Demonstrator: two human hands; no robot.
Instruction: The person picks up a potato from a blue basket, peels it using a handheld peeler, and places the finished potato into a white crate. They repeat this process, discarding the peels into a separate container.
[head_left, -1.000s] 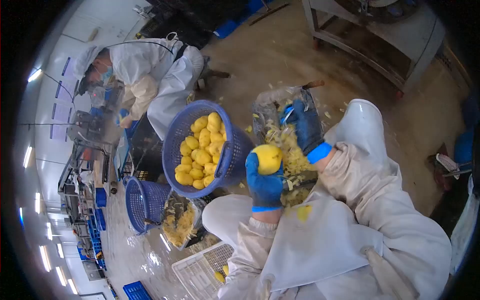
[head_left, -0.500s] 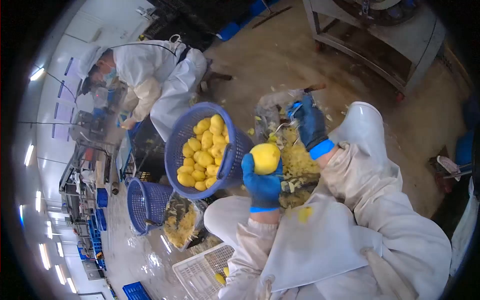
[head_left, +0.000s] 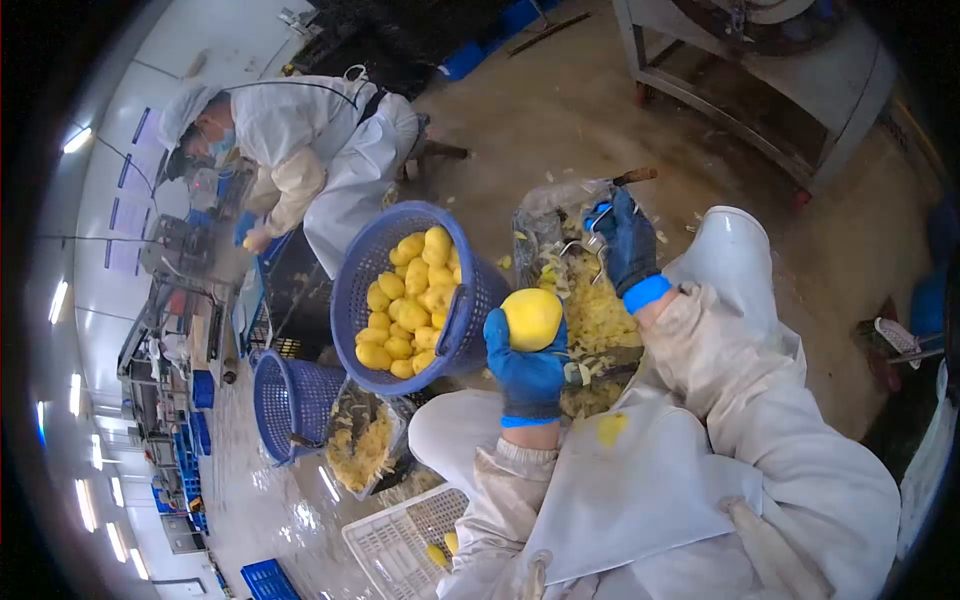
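My left hand (head_left: pixel 527 378), in a blue glove, is closed round the underside of a peeled yellow potato (head_left: pixel 532 318). My gloved right hand (head_left: pixel 626 245) is closed on a peeler (head_left: pixel 598 246) with a blue handle and metal head. The peeler is up and to the right of the potato, apart from it. Below both hands lies a crate lined with plastic film, full of peelings (head_left: pixel 592 305). Left of my left hand stands a blue basket (head_left: pixel 478 300) of peeled potatoes (head_left: pixel 408 312).
A second blue basket (head_left: pixel 285 405) and a bin of peelings (head_left: pixel 362 455) stand at the lower left. Near my leg, a white crate (head_left: pixel 390 540) holds a few yellow pieces. A co-worker (head_left: pixel 300 140) bends at the upper left. A metal frame (head_left: pixel 745 110) stands at upper right.
My right hand has turned slightly and more of the peeler's metal head shows. The potato stays in my left hand, nearly unmoved. The co-worker's hands have shifted a little.
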